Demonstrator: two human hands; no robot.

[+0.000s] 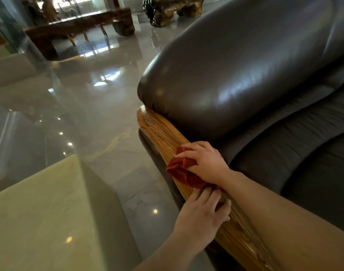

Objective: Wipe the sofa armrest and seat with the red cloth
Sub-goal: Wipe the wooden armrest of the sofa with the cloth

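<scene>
Left hand (203,210) lies flat on the glossy wooden armrest rail (163,133), fingers loose, fingertips touching the crumpled red cloth (183,172) at its 12 o'clock. Right hand (205,162) presses on that cloth from 3 o'clock, gripping it. Shiny grey floor (108,133) lies open left of the rail; dark leather cushion (235,79) bulges at 1 o'clock.

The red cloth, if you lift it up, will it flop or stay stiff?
Probably flop: the red cloth is bunched into soft folds under the right hand. It looks light, since a hand crumples it easily. It may slide readily on the glossy wooden armrest.
</scene>
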